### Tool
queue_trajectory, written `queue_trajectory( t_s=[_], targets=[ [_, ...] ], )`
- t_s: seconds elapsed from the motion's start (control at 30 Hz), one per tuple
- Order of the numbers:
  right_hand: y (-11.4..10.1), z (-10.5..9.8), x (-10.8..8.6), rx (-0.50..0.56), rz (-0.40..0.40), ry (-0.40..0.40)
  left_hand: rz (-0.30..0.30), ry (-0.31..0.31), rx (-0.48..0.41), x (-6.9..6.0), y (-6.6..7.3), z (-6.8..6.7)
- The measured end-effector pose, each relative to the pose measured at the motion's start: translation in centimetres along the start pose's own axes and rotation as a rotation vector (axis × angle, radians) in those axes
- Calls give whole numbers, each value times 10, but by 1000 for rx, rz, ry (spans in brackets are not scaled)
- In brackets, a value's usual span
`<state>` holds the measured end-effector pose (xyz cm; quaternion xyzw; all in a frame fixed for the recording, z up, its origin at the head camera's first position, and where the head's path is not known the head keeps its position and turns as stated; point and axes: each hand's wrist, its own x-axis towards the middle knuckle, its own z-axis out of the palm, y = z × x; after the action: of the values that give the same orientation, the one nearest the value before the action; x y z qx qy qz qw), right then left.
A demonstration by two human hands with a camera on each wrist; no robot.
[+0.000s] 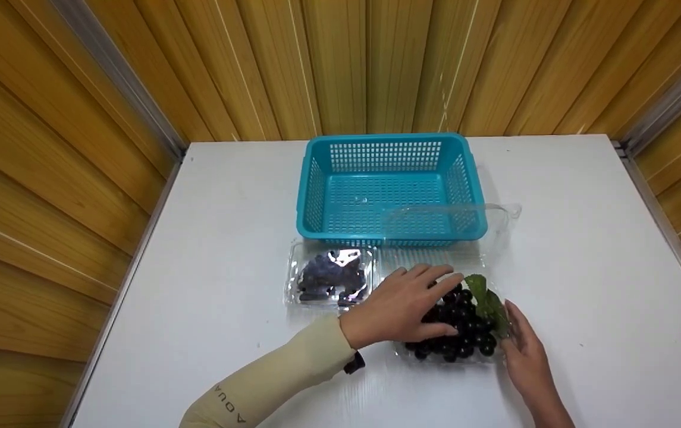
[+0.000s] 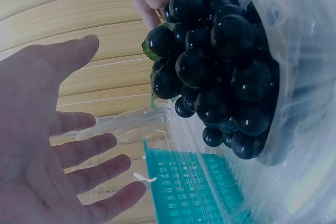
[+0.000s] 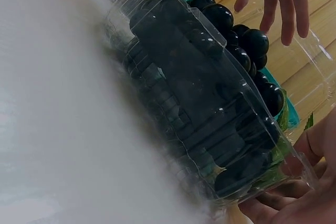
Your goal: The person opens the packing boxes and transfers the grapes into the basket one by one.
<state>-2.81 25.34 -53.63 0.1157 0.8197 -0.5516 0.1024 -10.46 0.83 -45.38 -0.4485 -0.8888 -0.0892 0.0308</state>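
Dark grapes (image 1: 470,327) heaped in a clear box (image 3: 186,98), near side of the white tabletop (image 1: 215,238), green leaves (image 1: 480,294) at one end. Left hand (image 1: 399,306) above the fruit, grip wide, holding nothing; right hand (image 1: 529,359) holds the box's right end. Grapes look smooth, probably slippery and easily bruised; box likely light, flexing, best held low by opposite walls. Raised lid (image 1: 447,209) overlaps a blue basket (image 1: 388,137) in head view. Second box (image 1: 290,276) alongside. Wood-panel walls (image 1: 346,65) around.
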Motion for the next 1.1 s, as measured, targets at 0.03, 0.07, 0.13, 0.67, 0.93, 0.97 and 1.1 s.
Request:
queue_trajectory(
  t_s=[0.03, 0.07, 0.13, 0.67, 0.93, 0.97, 1.1],
  targets=[
    [0, 0, 0, -6, 7, -3, 2, -6, 2, 0, 0, 1],
    [0, 0, 1, -13, 14, -4, 5, -11, 2, 0, 1, 2],
    [0, 0, 1, -9, 23, -6, 11, -20, -1, 1, 1, 4],
    [2, 3, 1, 37, -2, 11, -5, -120, -4, 1, 6, 15],
    [1, 3, 1, 37, 2, 4, 4, -140, 23, 4, 5, 24],
    [1, 3, 1, 35, 3, 5, 4, -143, 25, 5, 5, 25],
    [2, 2, 1, 35, 2, 4, 2, -163, 25, 5, 4, 27]
  ],
)
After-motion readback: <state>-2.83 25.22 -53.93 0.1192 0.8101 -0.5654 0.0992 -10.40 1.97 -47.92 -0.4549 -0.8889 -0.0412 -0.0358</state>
